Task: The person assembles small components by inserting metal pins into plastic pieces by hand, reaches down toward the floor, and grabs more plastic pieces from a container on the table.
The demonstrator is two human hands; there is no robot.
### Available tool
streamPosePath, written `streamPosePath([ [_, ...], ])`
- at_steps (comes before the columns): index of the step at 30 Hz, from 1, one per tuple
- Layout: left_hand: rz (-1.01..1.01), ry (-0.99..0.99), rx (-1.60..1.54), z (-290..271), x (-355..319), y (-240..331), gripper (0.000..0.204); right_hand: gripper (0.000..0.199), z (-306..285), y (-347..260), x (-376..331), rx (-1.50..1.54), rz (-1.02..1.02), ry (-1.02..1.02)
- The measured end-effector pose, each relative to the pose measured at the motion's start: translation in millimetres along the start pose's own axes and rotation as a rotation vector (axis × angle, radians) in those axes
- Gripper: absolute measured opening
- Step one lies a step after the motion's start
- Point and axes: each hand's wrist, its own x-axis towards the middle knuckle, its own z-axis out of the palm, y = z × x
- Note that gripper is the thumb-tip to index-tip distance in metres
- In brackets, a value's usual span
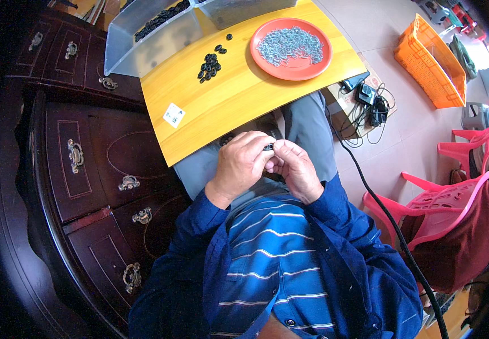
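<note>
Above my lap, just off the near edge of the yellow table (199, 121), my two hands meet. Between the fingertips of my left hand (240, 163) and my right hand (296, 169) a small black round piece (268, 147) is pinched, mostly covered by the fingers. Both hands are closed. On the table lies a loose group of similar black ring-shaped pieces (209, 69), some with holes in the middle. To their right a red plate (289, 72) holds a heap of thin silvery metal pins or screws (287, 42); their exact kind is too small to tell.
A clear plastic bin (123, 48) with more black pieces stands at the table's far left. A white card (173, 115) lies nearby. Dark wooden drawers (86, 164) flank my left. Rightward are a black cable (369, 189), an orange crate (425, 65) and a pink chair (442, 200).
</note>
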Motion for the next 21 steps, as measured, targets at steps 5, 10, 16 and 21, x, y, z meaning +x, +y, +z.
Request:
streamPosePath([
  [5,-0.002,0.049,-0.014,1,-1,0,0.016,0.018,2,-1,1,0.019,-0.001,0.013],
  [10,-0.013,0.03,-0.023,1,-2,-5,0.017,0.018,4,0,3,0.021,0.01,0.005],
  [16,-0.017,0.026,-0.048,0,-2,-9,0.016,0.019,9,-2,5,-0.009,0.027,0.028],
  [21,-0.024,0.017,-0.06,1,-2,-13,0.016,0.019,6,0,7,-0.017,0.036,0.023],
])
